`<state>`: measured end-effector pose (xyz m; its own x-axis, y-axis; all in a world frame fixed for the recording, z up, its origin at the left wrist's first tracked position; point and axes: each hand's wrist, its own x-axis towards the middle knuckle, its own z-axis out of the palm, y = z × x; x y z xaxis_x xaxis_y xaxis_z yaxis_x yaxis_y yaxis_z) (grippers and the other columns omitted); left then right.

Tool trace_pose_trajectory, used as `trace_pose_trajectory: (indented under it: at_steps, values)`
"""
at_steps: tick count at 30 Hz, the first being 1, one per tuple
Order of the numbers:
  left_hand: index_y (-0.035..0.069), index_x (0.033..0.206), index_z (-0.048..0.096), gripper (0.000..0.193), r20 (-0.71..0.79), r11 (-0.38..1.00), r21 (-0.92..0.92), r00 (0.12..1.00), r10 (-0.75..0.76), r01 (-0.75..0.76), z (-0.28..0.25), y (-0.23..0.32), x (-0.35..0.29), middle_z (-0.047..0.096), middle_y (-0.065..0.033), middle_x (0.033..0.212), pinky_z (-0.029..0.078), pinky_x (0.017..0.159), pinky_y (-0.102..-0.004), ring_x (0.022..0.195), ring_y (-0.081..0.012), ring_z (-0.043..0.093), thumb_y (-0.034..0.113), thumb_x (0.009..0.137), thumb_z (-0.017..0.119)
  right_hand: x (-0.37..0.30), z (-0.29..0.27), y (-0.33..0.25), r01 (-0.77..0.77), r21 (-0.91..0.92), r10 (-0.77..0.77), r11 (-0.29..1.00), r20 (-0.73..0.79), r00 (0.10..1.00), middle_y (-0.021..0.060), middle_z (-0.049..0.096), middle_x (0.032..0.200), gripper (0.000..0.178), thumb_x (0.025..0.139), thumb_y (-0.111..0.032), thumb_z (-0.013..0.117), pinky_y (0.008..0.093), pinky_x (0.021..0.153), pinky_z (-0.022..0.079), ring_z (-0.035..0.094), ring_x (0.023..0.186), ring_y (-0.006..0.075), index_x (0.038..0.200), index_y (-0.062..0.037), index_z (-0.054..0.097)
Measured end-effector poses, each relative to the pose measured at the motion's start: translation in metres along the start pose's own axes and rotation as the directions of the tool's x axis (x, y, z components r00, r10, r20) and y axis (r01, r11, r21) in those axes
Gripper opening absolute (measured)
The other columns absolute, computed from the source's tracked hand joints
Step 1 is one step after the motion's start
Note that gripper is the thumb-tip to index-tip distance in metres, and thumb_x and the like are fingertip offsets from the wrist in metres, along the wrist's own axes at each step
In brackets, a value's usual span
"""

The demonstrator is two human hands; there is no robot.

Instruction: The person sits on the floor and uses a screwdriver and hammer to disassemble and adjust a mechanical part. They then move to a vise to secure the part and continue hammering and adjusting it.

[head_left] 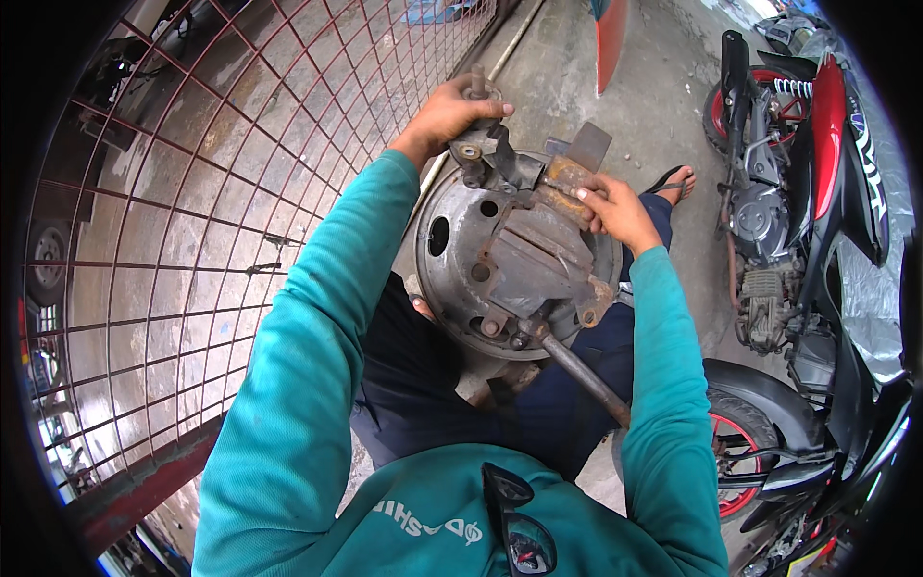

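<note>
Rusty brake pad under your right fingertips.
Your right hand [620,207] pinches the flat rusty brake pad [567,178] on the round grey metal brake assembly [510,260]; your left hand [452,115] clamps its top stud, farther away.

Single head-worn fisheye view, looking steeply down, close on the lap; forearms enter from 6 o'clock, mesh gate [192,192] at 9, motorcycle [817,192] at 3.
</note>
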<state>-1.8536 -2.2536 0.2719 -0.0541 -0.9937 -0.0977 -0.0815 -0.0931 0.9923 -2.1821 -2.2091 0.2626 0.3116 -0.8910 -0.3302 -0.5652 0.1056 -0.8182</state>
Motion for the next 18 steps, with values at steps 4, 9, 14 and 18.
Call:
trace_pose_trajectory:
  at_steps: [4,9,14,18]
  values:
    - [0.0,0.127,0.063,0.07,-0.011,0.999,0.03,1.0,0.017,-0.017,-0.005,-0.003,-0.004,0.072,-0.0131,0.111,0.056,0.093,-0.0363,0.101,-0.0231,0.071,0.037,0.077,0.094,-0.073,0.0,0.03,0.057,-0.359,-0.09,0.932,-0.078,0.993,0.0096,0.069,0.075,0.023,0.099,-0.019,0.069,0.0369,0.059,0.052,0.068,0.064,0.0208,0.105,0.0027,0.069]
    - [-0.001,0.125,0.064,0.071,0.002,0.997,-0.071,1.0,0.004,-0.004,0.002,-0.003,0.002,0.072,-0.0128,0.108,0.058,0.09,-0.0355,0.097,-0.0222,0.072,0.044,0.079,0.093,-0.211,0.071,0.072,0.12,-0.684,0.088,0.72,0.262,0.961,0.0201,0.073,0.101,0.047,0.077,-0.033,0.087,0.0495,0.085,0.057,0.072,0.097,0.0415,0.102,0.002,0.067]
    - [-0.002,0.124,0.065,0.069,-0.014,0.999,-0.044,1.0,0.027,-0.027,0.0,-0.009,0.003,0.073,-0.0137,0.109,0.058,0.09,-0.0359,0.097,-0.0228,0.072,0.041,0.079,0.093,-0.223,0.105,0.091,-0.074,-0.711,0.125,0.699,0.019,0.992,0.0215,0.072,0.102,0.043,0.08,-0.027,0.084,0.0536,0.087,0.055,0.07,0.098,0.0442,0.106,0.0017,0.066]
    - [-0.011,0.143,0.054,0.094,0.019,1.0,-0.005,1.0,0.003,-0.003,0.0,0.006,-0.005,0.071,-0.0206,0.118,0.06,0.088,-0.0373,0.101,-0.0258,0.072,0.035,0.072,0.097,-0.245,0.068,0.065,-0.1,-0.609,0.172,0.787,0.061,0.983,0.0196,0.072,0.093,0.04,0.084,-0.028,0.081,0.0498,0.083,0.055,0.071,0.09,0.0408,0.105,0.0022,0.067]
